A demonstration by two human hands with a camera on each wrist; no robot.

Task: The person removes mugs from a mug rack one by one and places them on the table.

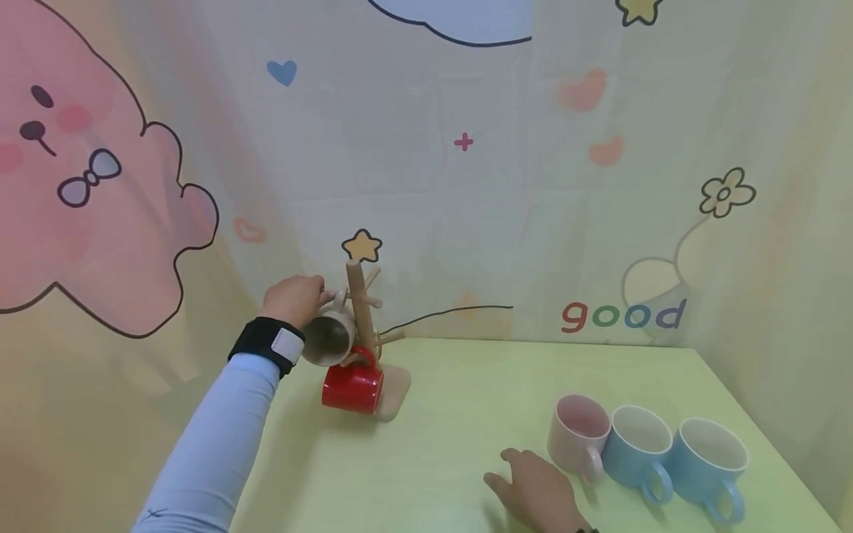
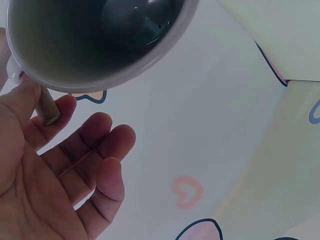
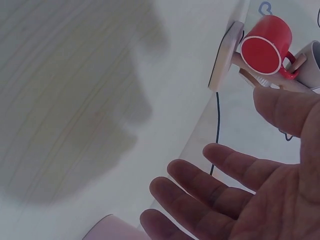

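At the wooden mug rack (image 1: pixel 358 296), my left hand (image 1: pixel 293 300) pinches the handle of a pale mug (image 1: pixel 341 318). In the left wrist view, the thumb and index finger of this hand (image 2: pixel 55 165) meet beside the mug's (image 2: pixel 100 80) handle and a peg end (image 2: pixel 47 107), while the other fingers curl loosely. The mug lies on its side, its dark inside facing the camera. Below it, a red mug (image 1: pixel 353 389) hangs by its handle from a lower peg. My right hand (image 1: pixel 536 488) hovers over the table with spread fingers (image 3: pixel 195 200) and holds nothing, left of a pink mug (image 1: pixel 576 437).
Two blue mugs (image 1: pixel 636 448) stand upright in a row with the pink one at the table's right, handles toward me. The rack's base (image 1: pixel 396 392) sits near the left back of the pale table (image 1: pixel 460 392). A printed curtain (image 1: pixel 426 185) hangs behind.
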